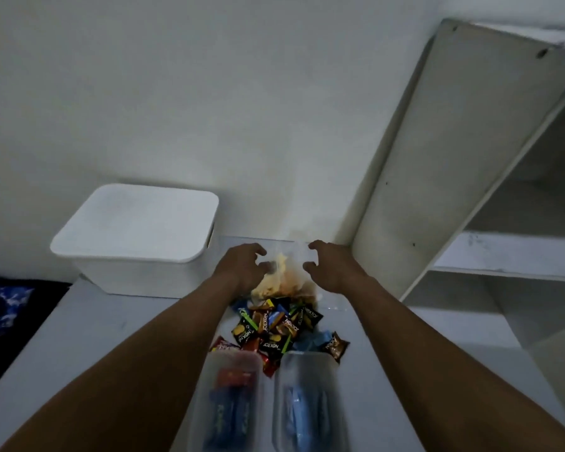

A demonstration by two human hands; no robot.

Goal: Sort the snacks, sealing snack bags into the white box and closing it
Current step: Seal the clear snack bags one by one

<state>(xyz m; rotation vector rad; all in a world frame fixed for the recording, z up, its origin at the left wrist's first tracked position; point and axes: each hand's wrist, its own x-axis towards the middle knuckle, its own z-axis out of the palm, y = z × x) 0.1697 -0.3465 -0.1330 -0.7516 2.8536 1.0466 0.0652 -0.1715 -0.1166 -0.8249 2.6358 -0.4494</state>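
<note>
Left hand (245, 264) and right hand (333, 267), fingers curled, grip unclear, flank snack bag (284, 282) beside white box (137, 223); seal needs even pressing.

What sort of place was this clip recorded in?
Likely a room in a home, perhaps a bedroom corner: a white open shelving unit beside a plain wall, a white lidded box and loose snack packets on a white table, and blue patterned fabric at the left edge.
</note>
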